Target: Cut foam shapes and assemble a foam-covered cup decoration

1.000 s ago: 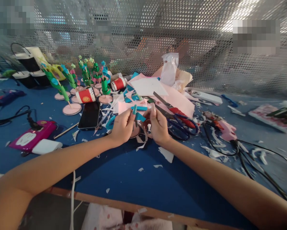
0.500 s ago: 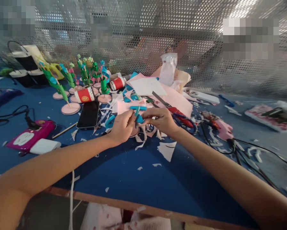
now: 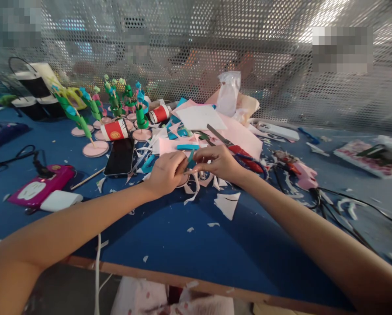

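Note:
Over the middle of the blue table, a small teal-blue paper strip (image 3: pixel 191 158) stands up between my two hands. My left hand (image 3: pixel 166 174) is closed, thumb and forefinger gripping the strip from the left. From the right, my right hand (image 3: pixel 218 162) pinches at the same strip with thumb and fingertips. My fingers partly cover the paper, so its lower part is hidden. Beside my left hand a loose blue curl (image 3: pixel 148 163) shows, and another blue strip (image 3: pixel 187 147) lies flat beyond the hands. Red-handled scissors (image 3: pixel 246 158) rest just past my right hand.
Several paper flowers on round pink bases (image 3: pixel 95 148) stand at left, near a black phone (image 3: pixel 119 157) and paper cup (image 3: pixel 115 130). A magenta power socket (image 3: pixel 41 186) is left; a pink glue gun (image 3: pixel 305 176) with cables lies right. Perforated metal (image 3: pixel 182 52) rises behind.
The blue strip between my hands has turned and shows less of itself; my right hand's fingers have shifted slightly left around it. The blue curl beside my left hand looks smaller and lower.

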The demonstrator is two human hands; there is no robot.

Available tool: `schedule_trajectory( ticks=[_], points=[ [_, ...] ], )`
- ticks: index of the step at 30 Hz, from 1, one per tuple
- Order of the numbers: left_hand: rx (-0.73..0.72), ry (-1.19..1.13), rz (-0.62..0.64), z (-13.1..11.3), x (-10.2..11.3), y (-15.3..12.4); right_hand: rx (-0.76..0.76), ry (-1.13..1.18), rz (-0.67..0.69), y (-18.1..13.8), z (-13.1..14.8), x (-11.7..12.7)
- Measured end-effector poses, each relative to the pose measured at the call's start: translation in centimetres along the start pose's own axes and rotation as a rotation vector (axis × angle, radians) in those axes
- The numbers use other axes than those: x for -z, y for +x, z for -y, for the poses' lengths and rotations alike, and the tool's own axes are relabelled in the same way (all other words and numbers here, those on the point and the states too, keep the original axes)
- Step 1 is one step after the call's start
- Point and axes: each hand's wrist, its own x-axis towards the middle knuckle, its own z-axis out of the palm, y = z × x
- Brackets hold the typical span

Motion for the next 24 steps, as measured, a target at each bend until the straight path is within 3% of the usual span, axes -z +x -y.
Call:
schedule_trajectory(
  ticks=[5, 15, 24],
  points=[
    [-0.045, -0.096, 0.036, -0.04, 0.11, 0.07, -0.05, 0.033, 0.055, -0.14, -0.16, -0.13],
    [0.192, -0.371, 0.123, -0.12, 0.13, 0.32, -0.291, 0.223, 0.028, -0.19, 0.26, -0.54],
    [0.279, -0.517, 0.143, -0.2, 0.05, 0.35, -0.297, 0.301, 0.022, -0.04, 0.18, -0.7]
  ],
)
